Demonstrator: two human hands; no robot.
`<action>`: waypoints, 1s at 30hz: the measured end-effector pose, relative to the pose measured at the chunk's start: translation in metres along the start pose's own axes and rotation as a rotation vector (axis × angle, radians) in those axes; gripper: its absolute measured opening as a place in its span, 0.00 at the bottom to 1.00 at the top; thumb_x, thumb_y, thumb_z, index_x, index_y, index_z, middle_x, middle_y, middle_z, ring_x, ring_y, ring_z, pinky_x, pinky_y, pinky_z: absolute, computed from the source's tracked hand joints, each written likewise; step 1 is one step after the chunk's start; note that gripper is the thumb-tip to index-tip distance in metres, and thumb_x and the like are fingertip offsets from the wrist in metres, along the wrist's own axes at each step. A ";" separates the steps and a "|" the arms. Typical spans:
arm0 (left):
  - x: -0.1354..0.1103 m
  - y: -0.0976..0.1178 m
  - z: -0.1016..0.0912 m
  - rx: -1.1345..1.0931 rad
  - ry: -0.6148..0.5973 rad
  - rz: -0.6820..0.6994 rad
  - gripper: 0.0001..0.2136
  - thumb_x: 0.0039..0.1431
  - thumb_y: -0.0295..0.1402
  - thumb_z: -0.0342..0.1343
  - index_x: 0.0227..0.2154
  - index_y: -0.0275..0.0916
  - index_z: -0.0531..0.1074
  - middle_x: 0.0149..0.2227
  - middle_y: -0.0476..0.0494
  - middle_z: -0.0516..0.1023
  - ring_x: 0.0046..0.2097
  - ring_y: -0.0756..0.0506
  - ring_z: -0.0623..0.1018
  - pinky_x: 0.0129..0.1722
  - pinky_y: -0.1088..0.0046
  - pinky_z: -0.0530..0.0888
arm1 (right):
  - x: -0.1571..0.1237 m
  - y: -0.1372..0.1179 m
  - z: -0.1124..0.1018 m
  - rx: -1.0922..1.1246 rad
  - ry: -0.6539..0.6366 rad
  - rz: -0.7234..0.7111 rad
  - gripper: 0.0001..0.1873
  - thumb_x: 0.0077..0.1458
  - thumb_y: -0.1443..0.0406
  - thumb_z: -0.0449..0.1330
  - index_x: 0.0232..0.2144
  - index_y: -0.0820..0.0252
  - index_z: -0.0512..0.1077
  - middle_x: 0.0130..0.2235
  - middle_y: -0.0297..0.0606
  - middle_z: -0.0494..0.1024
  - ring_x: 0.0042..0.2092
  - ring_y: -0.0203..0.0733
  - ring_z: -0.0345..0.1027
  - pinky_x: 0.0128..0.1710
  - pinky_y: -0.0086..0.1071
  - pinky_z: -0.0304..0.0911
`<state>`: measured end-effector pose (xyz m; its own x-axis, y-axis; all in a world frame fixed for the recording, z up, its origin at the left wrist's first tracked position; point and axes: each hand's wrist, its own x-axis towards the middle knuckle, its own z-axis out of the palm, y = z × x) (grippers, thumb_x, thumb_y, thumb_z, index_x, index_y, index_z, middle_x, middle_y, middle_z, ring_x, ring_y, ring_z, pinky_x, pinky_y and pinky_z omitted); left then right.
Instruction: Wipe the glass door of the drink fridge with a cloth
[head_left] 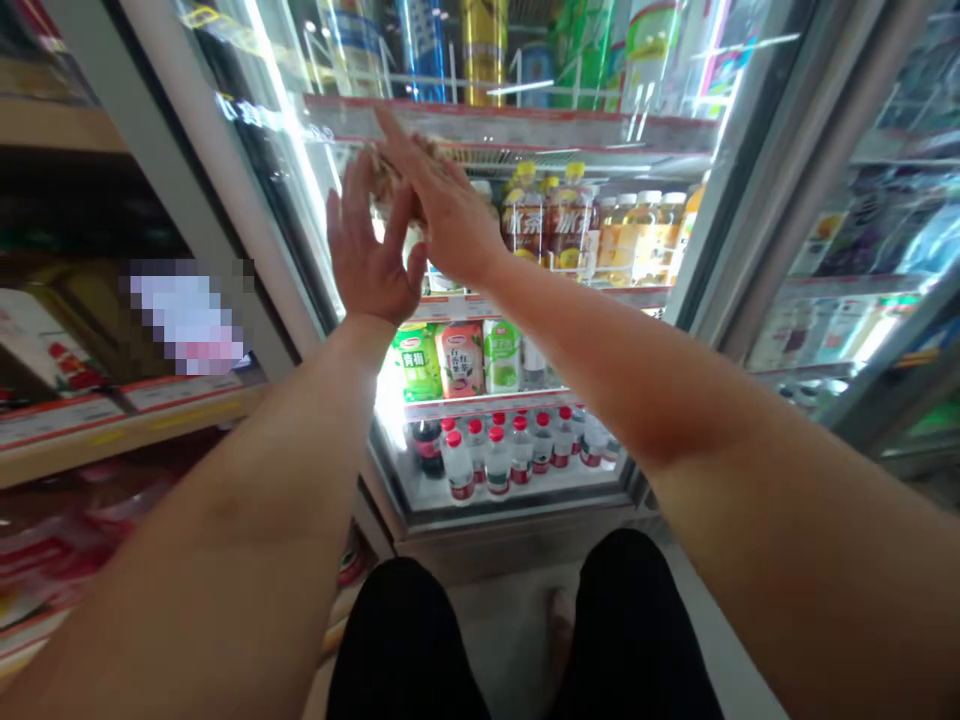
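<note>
Both my hands are raised in front of the glass door (517,505) of a lit drinks cooler. My left hand (375,250) is open, its palm toward the glass and its fingers spread. Beside it, my right hand (454,215) reaches across with fingers stretched out flat, its fingertips overlapping the left hand's fingers. A crumpled brownish patch (385,185) shows between and behind the fingers; I cannot tell whether it is a cloth or a reflection. Behind the glass, near my right wrist, stand brown tea bottles (523,220) with yellow caps.
Inside the cooler are tall cans (484,50) above, green and pink drink bottles (459,358) lower down, and red-capped water bottles (496,462) at the bottom. A goods shelf (150,425) stands at left, another cooler (840,290) at right. My black-clad knees (405,640) are below.
</note>
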<state>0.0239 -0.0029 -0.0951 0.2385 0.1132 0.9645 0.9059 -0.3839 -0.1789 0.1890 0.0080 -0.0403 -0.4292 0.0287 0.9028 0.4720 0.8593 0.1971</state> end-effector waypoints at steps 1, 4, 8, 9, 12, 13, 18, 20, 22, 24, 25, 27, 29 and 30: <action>0.000 0.000 0.000 -0.008 -0.012 -0.017 0.34 0.68 0.62 0.37 0.68 0.50 0.57 0.74 0.56 0.40 0.74 0.45 0.37 0.74 0.57 0.36 | 0.001 0.000 -0.003 0.036 -0.032 -0.024 0.32 0.58 0.64 0.45 0.65 0.47 0.60 0.67 0.26 0.66 0.70 0.41 0.54 0.70 0.38 0.52; -0.001 0.002 -0.001 -0.059 -0.026 -0.071 0.31 0.68 0.60 0.40 0.67 0.52 0.59 0.73 0.58 0.45 0.74 0.46 0.35 0.74 0.59 0.32 | -0.004 0.006 -0.025 0.104 -0.103 -0.126 0.33 0.61 0.61 0.42 0.68 0.51 0.54 0.68 0.26 0.64 0.68 0.41 0.58 0.66 0.36 0.57; -0.002 0.005 0.000 -0.051 0.002 -0.066 0.26 0.69 0.56 0.41 0.62 0.50 0.62 0.73 0.53 0.50 0.74 0.47 0.40 0.74 0.56 0.35 | -0.030 0.039 -0.067 -0.120 -0.120 -0.085 0.31 0.63 0.58 0.46 0.68 0.46 0.55 0.70 0.27 0.60 0.70 0.44 0.54 0.72 0.45 0.47; -0.002 0.006 0.000 -0.025 0.023 -0.051 0.25 0.69 0.55 0.41 0.60 0.49 0.63 0.72 0.50 0.51 0.74 0.47 0.42 0.74 0.55 0.38 | -0.039 0.051 -0.076 -0.214 -0.095 -0.030 0.31 0.64 0.59 0.46 0.68 0.47 0.55 0.70 0.29 0.59 0.71 0.43 0.51 0.74 0.46 0.42; -0.001 0.005 -0.001 0.048 0.088 0.015 0.21 0.69 0.51 0.45 0.56 0.46 0.65 0.71 0.43 0.55 0.74 0.46 0.45 0.74 0.54 0.44 | -0.064 0.086 -0.091 -0.402 0.015 0.154 0.31 0.67 0.61 0.41 0.71 0.54 0.51 0.73 0.35 0.52 0.74 0.42 0.41 0.73 0.52 0.38; 0.000 0.004 -0.001 0.056 0.104 0.041 0.20 0.69 0.51 0.46 0.55 0.45 0.65 0.71 0.41 0.56 0.74 0.45 0.46 0.73 0.53 0.46 | -0.071 0.094 -0.092 -0.427 0.015 0.175 0.32 0.67 0.61 0.41 0.71 0.55 0.50 0.73 0.36 0.50 0.74 0.43 0.39 0.73 0.54 0.36; -0.007 0.002 -0.005 -0.018 0.097 0.155 0.17 0.67 0.52 0.49 0.47 0.44 0.66 0.64 0.37 0.67 0.72 0.38 0.53 0.70 0.47 0.56 | -0.085 0.098 -0.086 -0.400 0.046 0.214 0.31 0.67 0.60 0.41 0.71 0.44 0.49 0.73 0.27 0.49 0.75 0.39 0.34 0.74 0.52 0.34; -0.011 0.005 -0.006 -0.009 0.073 0.168 0.13 0.67 0.48 0.51 0.44 0.45 0.66 0.61 0.38 0.70 0.70 0.37 0.59 0.68 0.48 0.58 | -0.086 0.093 -0.085 -0.379 0.045 0.244 0.32 0.67 0.61 0.42 0.71 0.41 0.49 0.73 0.25 0.51 0.75 0.39 0.34 0.75 0.52 0.35; -0.011 0.009 -0.008 -0.016 0.066 0.167 0.09 0.67 0.43 0.52 0.42 0.45 0.65 0.58 0.39 0.72 0.68 0.37 0.63 0.67 0.49 0.60 | -0.085 0.089 -0.086 -0.388 0.037 0.271 0.32 0.66 0.62 0.41 0.71 0.41 0.49 0.72 0.23 0.52 0.75 0.37 0.34 0.75 0.50 0.35; -0.001 0.008 -0.010 -0.065 0.076 0.162 0.08 0.67 0.41 0.52 0.44 0.44 0.66 0.56 0.39 0.72 0.65 0.37 0.66 0.66 0.49 0.61 | -0.086 0.088 -0.087 -0.395 0.030 0.281 0.32 0.66 0.62 0.41 0.71 0.40 0.49 0.72 0.22 0.51 0.75 0.36 0.33 0.75 0.49 0.34; 0.007 0.006 -0.011 -0.090 0.088 0.150 0.10 0.68 0.41 0.51 0.46 0.44 0.67 0.56 0.38 0.72 0.64 0.37 0.67 0.65 0.48 0.61 | -0.086 0.088 -0.088 -0.392 0.028 0.282 0.32 0.66 0.62 0.41 0.71 0.40 0.49 0.72 0.22 0.51 0.75 0.36 0.33 0.75 0.49 0.34; 0.027 -0.003 -0.011 -0.110 0.151 0.112 0.14 0.69 0.42 0.50 0.52 0.42 0.67 0.57 0.36 0.69 0.63 0.36 0.66 0.65 0.47 0.60 | -0.086 0.088 -0.088 -0.380 0.025 0.278 0.32 0.66 0.63 0.41 0.71 0.41 0.50 0.73 0.22 0.50 0.74 0.36 0.34 0.75 0.49 0.34; 0.043 -0.011 -0.009 -0.062 0.238 0.077 0.16 0.69 0.42 0.49 0.55 0.42 0.68 0.59 0.37 0.67 0.64 0.36 0.63 0.67 0.46 0.57 | -0.086 0.087 -0.088 -0.389 0.027 0.276 0.32 0.66 0.63 0.41 0.71 0.41 0.50 0.73 0.22 0.50 0.74 0.36 0.34 0.75 0.48 0.34; 0.046 -0.012 -0.007 -0.020 0.259 0.063 0.16 0.69 0.41 0.49 0.55 0.43 0.70 0.60 0.39 0.66 0.65 0.36 0.62 0.67 0.46 0.56 | -0.086 0.087 -0.088 -0.402 0.027 0.277 0.32 0.66 0.63 0.41 0.71 0.41 0.50 0.72 0.22 0.50 0.74 0.35 0.34 0.75 0.47 0.34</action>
<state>0.0213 0.0007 -0.0469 0.1941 -0.1484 0.9697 0.8845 -0.4010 -0.2384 0.3352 0.0351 -0.0674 -0.2278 0.2106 0.9507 0.8278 0.5560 0.0752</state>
